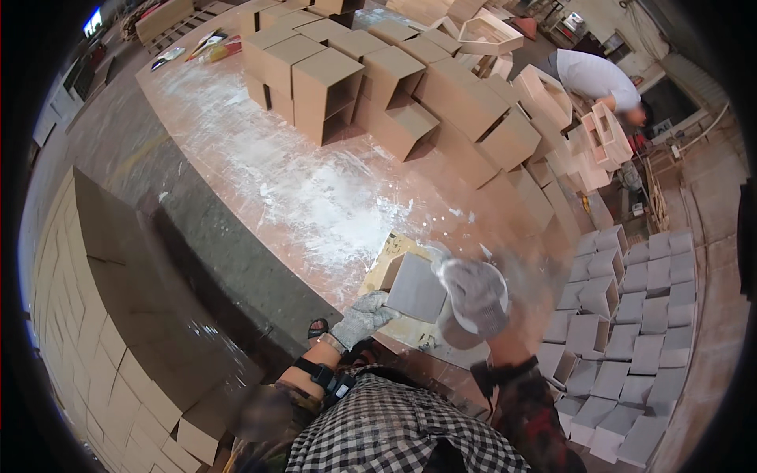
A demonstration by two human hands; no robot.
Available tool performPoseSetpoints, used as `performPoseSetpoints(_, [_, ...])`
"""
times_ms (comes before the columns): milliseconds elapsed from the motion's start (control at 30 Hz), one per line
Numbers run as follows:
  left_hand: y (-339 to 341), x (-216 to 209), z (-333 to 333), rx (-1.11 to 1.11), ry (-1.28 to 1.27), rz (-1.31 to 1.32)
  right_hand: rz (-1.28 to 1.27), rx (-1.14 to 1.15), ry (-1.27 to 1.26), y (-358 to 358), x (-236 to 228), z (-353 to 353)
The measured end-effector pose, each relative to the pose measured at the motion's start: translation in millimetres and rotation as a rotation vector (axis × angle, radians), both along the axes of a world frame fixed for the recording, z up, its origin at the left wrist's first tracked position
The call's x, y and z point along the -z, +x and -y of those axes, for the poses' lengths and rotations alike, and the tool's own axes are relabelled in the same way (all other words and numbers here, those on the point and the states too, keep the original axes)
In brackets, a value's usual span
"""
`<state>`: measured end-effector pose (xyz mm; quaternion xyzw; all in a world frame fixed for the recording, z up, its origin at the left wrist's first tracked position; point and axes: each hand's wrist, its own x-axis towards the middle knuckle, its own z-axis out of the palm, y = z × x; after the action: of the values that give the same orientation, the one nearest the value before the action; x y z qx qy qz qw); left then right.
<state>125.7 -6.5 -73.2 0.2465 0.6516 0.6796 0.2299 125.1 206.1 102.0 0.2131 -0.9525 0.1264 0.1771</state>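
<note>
A small box [417, 288] with a grey upper face and a brown side lies on a tan board [400, 243] at the table's near edge. My left hand [367, 318], in a whitish work glove, grips the box at its near left corner. Beside the box's right edge is my right hand [471, 298], also gloved and smeared by motion. Its fingers do not show clearly, and I cannot make out whether it holds anything. A pale, blurred patch shows by its fingertips at the box's far right corner.
Brown open-ended boxes [327, 83] are stacked across the table's far side. White smears cover the tabletop [315, 205]. Grey boxes [623, 347] stand in rows at right, and a brown stack [75, 315] rises at left. Another person [599, 79] bends over pale wooden frames [607, 138].
</note>
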Motion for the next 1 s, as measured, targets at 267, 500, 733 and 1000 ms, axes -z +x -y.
performPoseSetpoints(267, [-4.0,-22.0,1.7,0.079,0.043,0.082,0.097,-0.082,0.128,46.3,27.5,20.7])
performPoseSetpoints(500, [-2.8,-23.4,5.8,0.077,-0.054,0.124,-0.047,-0.204,-0.342,63.6,23.7,3.3])
performPoseSetpoints(733, [-5.8,-37.2,2.6,0.093,-0.051,0.056,0.227,-0.081,-0.003,14.5,25.3,22.8])
performPoseSetpoints(1000, [-10.4,-42.2,0.8,0.09,-0.076,0.005,0.134,0.112,0.416,-56.3,65.5,-5.9])
